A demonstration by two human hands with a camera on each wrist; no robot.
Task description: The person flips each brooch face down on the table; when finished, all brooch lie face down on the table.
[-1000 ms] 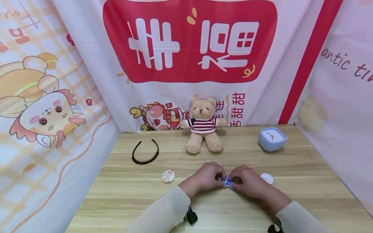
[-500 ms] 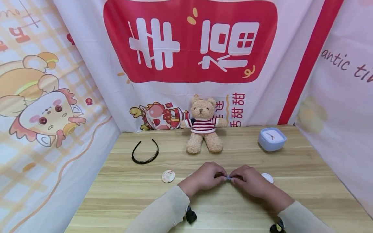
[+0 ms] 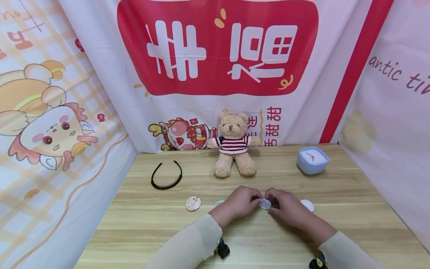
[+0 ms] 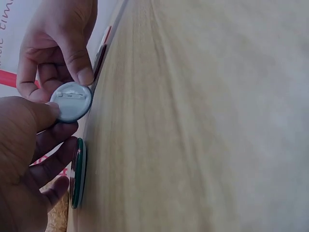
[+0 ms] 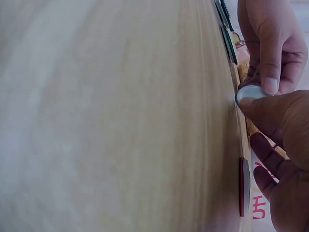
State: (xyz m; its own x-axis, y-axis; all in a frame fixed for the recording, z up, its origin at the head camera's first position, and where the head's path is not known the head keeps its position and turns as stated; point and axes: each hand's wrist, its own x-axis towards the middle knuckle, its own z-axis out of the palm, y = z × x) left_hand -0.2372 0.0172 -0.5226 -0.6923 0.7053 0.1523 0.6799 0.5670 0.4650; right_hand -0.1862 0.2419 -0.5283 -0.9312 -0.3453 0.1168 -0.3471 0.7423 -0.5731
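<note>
In the head view both hands meet over the table around one small round pin badge [image 3: 265,204]. Its pale back shows, and in the left wrist view the metal pin runs across the upper part of the badge [image 4: 72,102]. My left hand [image 3: 240,202] pinches one edge with the thumb on the back face. The opposite edge is pinched by my right hand [image 3: 288,209], whose thumb also lies on the badge [image 5: 253,92] in the right wrist view. The badge's front is turned away.
On the wooden table [image 3: 161,231] lie a floral badge [image 3: 193,203], a greenish badge [image 3: 219,203] partly behind the left hand, and a white one [image 3: 307,205] by the right wrist. Farther back are a black headband [image 3: 167,186], a teddy bear [image 3: 233,145] and a blue clock [image 3: 313,160].
The badge has been turned over between the fingers: its blue front showed a second ago, then its thin edge, and now its pale back. Both hands stay near the same place.
</note>
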